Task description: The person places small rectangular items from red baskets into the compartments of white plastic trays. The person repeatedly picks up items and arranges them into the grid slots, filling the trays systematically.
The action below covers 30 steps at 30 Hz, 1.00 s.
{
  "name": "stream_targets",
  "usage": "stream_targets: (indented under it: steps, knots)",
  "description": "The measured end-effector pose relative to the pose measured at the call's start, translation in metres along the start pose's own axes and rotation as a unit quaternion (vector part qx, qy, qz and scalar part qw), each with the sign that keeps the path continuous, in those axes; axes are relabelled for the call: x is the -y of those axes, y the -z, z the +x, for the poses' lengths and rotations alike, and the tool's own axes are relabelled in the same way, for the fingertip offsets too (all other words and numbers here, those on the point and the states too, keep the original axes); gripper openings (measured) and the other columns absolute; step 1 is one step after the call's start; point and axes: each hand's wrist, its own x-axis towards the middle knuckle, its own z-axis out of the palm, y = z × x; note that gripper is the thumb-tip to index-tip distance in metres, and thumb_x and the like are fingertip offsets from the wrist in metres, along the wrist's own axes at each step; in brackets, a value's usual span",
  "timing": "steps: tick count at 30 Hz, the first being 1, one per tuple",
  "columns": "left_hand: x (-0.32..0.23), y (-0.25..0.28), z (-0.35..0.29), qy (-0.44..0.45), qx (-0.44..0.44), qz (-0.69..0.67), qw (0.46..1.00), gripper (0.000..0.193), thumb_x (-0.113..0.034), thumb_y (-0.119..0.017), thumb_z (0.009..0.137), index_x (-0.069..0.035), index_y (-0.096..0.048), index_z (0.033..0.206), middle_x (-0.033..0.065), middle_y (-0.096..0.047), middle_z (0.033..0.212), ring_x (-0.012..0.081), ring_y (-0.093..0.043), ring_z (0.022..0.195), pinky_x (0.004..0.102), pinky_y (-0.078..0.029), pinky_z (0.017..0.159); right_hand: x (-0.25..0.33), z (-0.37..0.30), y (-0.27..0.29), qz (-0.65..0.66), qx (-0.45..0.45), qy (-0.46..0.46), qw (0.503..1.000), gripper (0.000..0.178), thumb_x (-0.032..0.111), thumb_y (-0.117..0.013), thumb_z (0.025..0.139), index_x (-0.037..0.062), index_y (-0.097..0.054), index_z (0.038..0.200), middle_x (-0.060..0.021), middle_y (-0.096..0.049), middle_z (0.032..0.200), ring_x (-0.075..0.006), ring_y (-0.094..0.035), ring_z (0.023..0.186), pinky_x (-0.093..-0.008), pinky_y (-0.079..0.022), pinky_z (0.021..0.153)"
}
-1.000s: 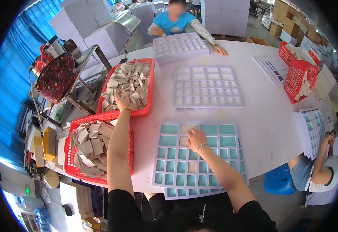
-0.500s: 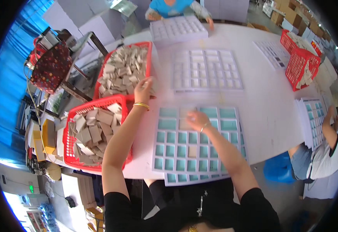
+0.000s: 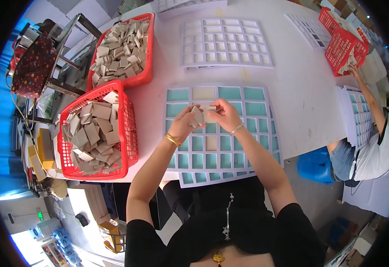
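Observation:
Over the white compartment tray (image 3: 223, 169) in front of me, both hands come close together. Several greyish-beige cardboard pieces (image 3: 196, 116) are gripped in my left hand (image 3: 182, 125), which wears a gold bangle. My right hand (image 3: 229, 118) pinches a small beige cardboard piece (image 3: 209, 115) right beside them. Most of the tray's compartments show teal bottoms. Beige pieces fill a wide compartment (image 3: 203, 93) in the far row and a small compartment (image 3: 211, 143) nearer me. My hands hide some middle compartments. Another tray's edge (image 3: 201, 179) sticks out underneath.
Two red baskets of cardboard pieces, one nearer (image 3: 130, 133) and one farther (image 3: 149, 58), stand at my left. Beyond my tray lie stacked white trays (image 3: 230, 65). At the right, a co-worker's hand (image 3: 353, 70) reaches to another red basket (image 3: 336, 53), near upright trays (image 3: 349, 115).
My left hand has come from beside the baskets to above the tray, now showing cardboard pieces. My right hand has drawn in next to it and holds a piece. The view has shifted.

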Motion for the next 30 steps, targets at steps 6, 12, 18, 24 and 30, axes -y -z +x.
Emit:
stream_targets:
  steps: [6,12,18,24,30]
  knots:
    - [0.014,0.033,-0.016,-0.036,-0.093,0.046,0.994,0.038,-0.019,-0.049,0.095,0.000,-0.047,0.127,0.0102,-0.059,0.112,0.0210,-0.063,0.094,0.0295,-0.058,0.065,-0.019,-0.016,-0.001,-0.034,-0.029,-0.019,0.999,0.018,0.012,-0.069,0.078,0.0022,-0.060,0.090,-0.0047,-0.064,0.079,-0.0132,-0.061,0.068,-0.0270,-0.049,0.063]
    - [0.032,0.044,-0.029,-0.042,-0.180,0.084,0.979,0.033,-0.017,-0.061,0.088,-0.002,-0.055,0.117,0.0081,-0.060,0.107,0.0191,-0.064,0.089,0.0265,-0.058,0.059,-0.022,-0.020,0.001,-0.150,0.042,0.010,0.988,0.014,0.007,-0.067,0.076,0.0050,-0.061,0.088,-0.0071,-0.065,0.082,-0.0216,-0.061,0.067,-0.0320,-0.050,0.064]
    - [0.030,0.044,-0.026,-0.058,-0.196,0.160,0.966,0.027,-0.013,-0.065,0.083,-0.005,-0.058,0.109,0.0052,-0.060,0.102,0.0168,-0.063,0.085,0.0263,-0.055,0.055,-0.024,-0.014,-0.005,-0.394,0.013,0.229,0.890,0.017,0.005,-0.067,0.073,0.0061,-0.061,0.090,-0.0075,-0.060,0.101,-0.0271,-0.059,0.067,-0.0351,-0.049,0.062]
    - [0.034,0.031,-0.025,-0.058,-0.149,0.177,0.971,0.023,-0.012,-0.063,0.085,-0.005,-0.058,0.106,0.0051,-0.059,0.100,0.0166,-0.063,0.084,0.0268,-0.056,0.055,0.024,-0.019,-0.027,-0.071,0.109,0.036,0.991,0.020,0.008,-0.070,0.075,0.0052,-0.062,0.094,-0.0072,-0.061,0.094,-0.0188,-0.059,0.067,-0.0302,-0.049,0.061]
    - [0.038,0.047,-0.028,-0.098,-0.183,0.069,0.976,0.027,-0.008,-0.054,0.089,-0.002,-0.051,0.116,0.0079,-0.054,0.111,0.0191,-0.057,0.102,0.0334,-0.057,0.077,-0.013,-0.010,-0.040,-0.080,0.042,0.013,0.996,0.018,0.007,-0.068,0.076,0.0029,-0.062,0.093,-0.0084,-0.065,0.079,-0.0170,-0.061,0.067,-0.0305,-0.049,0.062]
